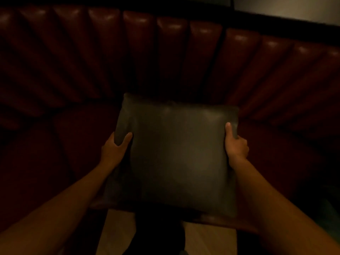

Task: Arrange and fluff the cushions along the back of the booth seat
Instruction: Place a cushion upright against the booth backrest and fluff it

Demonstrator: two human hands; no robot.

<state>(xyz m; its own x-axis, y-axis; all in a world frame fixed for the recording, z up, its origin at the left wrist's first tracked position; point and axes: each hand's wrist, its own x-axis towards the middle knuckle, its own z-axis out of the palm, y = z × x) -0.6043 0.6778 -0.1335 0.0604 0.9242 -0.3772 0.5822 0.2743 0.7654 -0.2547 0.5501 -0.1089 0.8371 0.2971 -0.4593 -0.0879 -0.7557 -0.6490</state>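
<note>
A square olive-grey cushion (176,153) sits in the middle of the head view, held above the dark red booth seat (77,137). My left hand (115,148) grips its left edge, thumb on the front face and fingers behind. My right hand (236,144) grips the right edge the same way, thumb pointing up on the front. The cushion's top edge lies near the foot of the channelled red backrest (173,52). Its left side is dented inward under my grip. The back face of the cushion is hidden.
The tufted backrest runs the full width of the view, with a dark ledge (276,21) along its top. Pale wood floor (207,240) shows below the seat's front edge. The scene is dim.
</note>
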